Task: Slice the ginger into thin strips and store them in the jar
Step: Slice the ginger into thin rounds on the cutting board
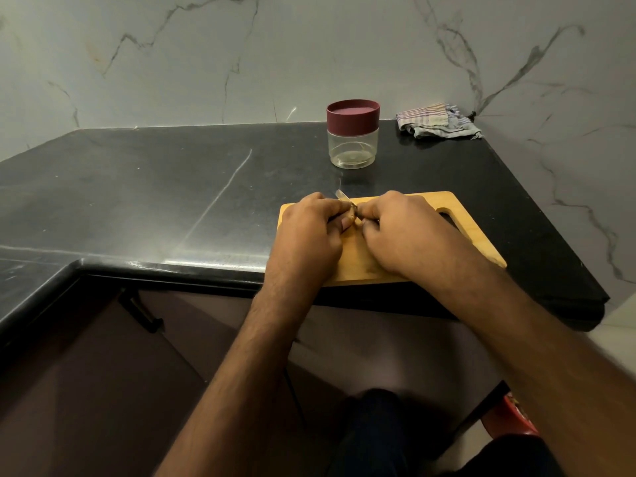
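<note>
Both hands meet over a wooden cutting board point(478, 241) on the black counter. My left hand point(309, 235) is closed around a small brown piece of ginger point(351, 214), mostly hidden by the fingers. My right hand point(402, 228) grips a knife, whose handle is hidden. Only the knife's metal blade tip point(343, 196) pokes out between the hands, against the ginger. A clear jar point(352, 146) with a maroon lid point(352, 115) on it stands upright and looks empty, behind the board.
A crumpled striped cloth point(437, 120) lies in the back right corner by the marble wall. The black counter point(155, 201) stretches left and wraps around. Below are a cabinet door with a dark handle point(142, 309) and a red object point(509, 420) on the floor.
</note>
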